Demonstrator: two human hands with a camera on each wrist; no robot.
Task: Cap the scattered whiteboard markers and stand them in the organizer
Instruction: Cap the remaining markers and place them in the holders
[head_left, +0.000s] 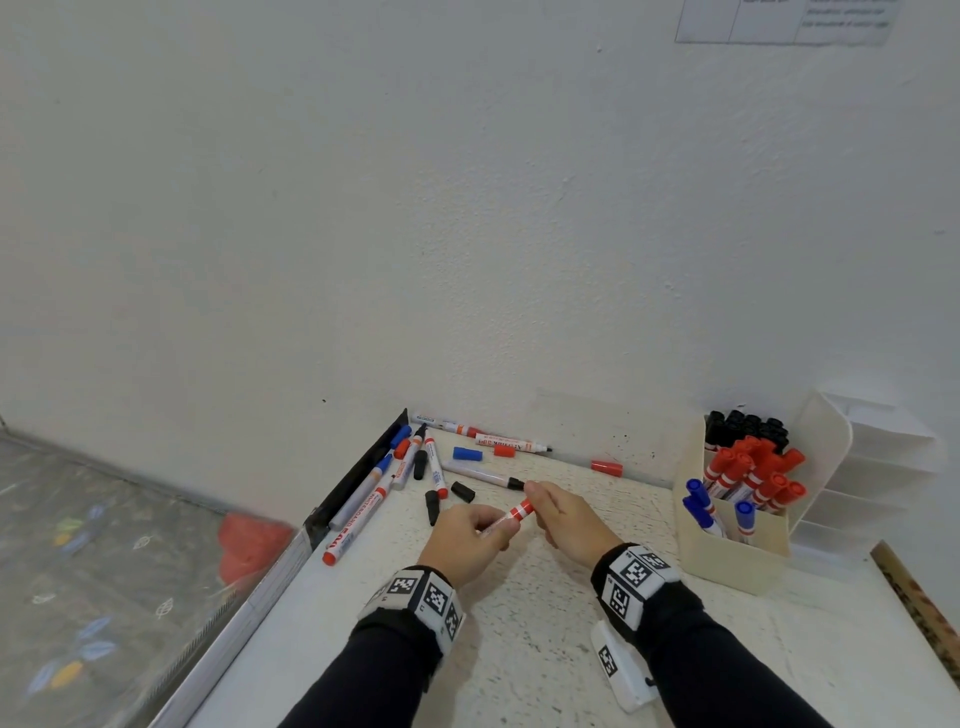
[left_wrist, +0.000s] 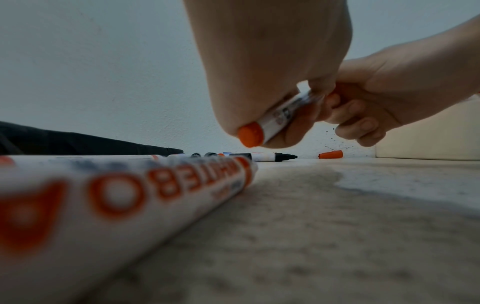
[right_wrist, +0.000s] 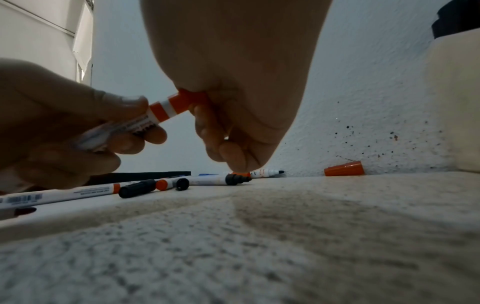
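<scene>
A good part of the work is judged done: in the cream plastic organizer (head_left: 727, 551) at the table's right edge, capped black, red and blue markers are already stood upright. More is left. Several uncapped markers and loose caps are scattered by the table's far-left corner, a bare black-tipped white marker (head_left: 485, 476) lies mid-table, and a loose red cap (head_left: 606, 467) is seen against the wall. Above the table's middle, a red-banded white whiteboard marker (head_left: 506, 517) is gripped at its barrel by the curled left hand (head_left: 462, 540). Its red cap (right_wrist: 188, 99) is pinched by the right hand (head_left: 569, 522), apparently being pressed on.
</scene>
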